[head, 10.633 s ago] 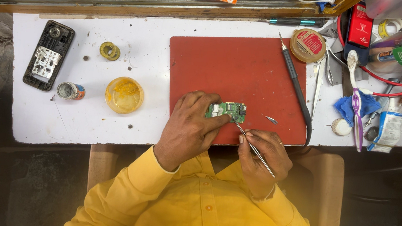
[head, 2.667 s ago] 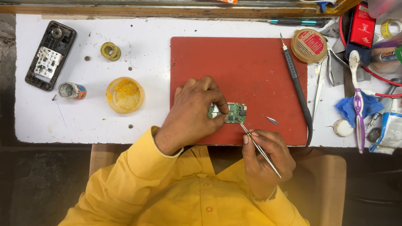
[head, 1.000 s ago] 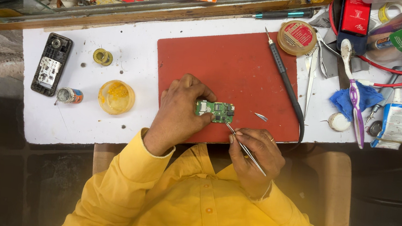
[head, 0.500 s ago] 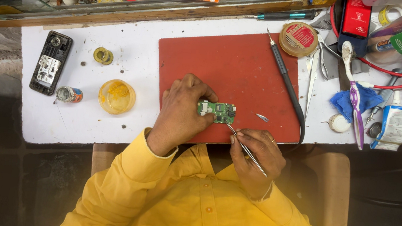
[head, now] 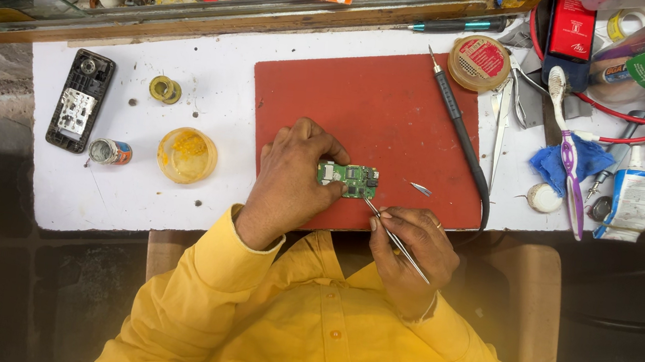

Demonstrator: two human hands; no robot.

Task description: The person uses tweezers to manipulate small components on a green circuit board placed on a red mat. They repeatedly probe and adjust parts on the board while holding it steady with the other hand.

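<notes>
- left hand (head: 291, 174) pins the green circuit board (head: 347, 180) flat on the red mat (head: 370, 106), grip pressed on its left edge.
- right hand (head: 411, 246) pinches thin tweezers (head: 396, 241), tip at the board's near right corner; best kept low and steady.

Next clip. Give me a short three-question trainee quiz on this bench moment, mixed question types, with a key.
1. True or false: the left hand rests on the small green circuit board.
2. What does the right hand hold? A) toothbrush B) thin metal tweezers C) black phone frame
3. Fill in: the circuit board lies on the ___ mat.

Key: 1 true. 2 B; the toothbrush lies at the right of the table, the phone frame at the left. 3 red.
</notes>
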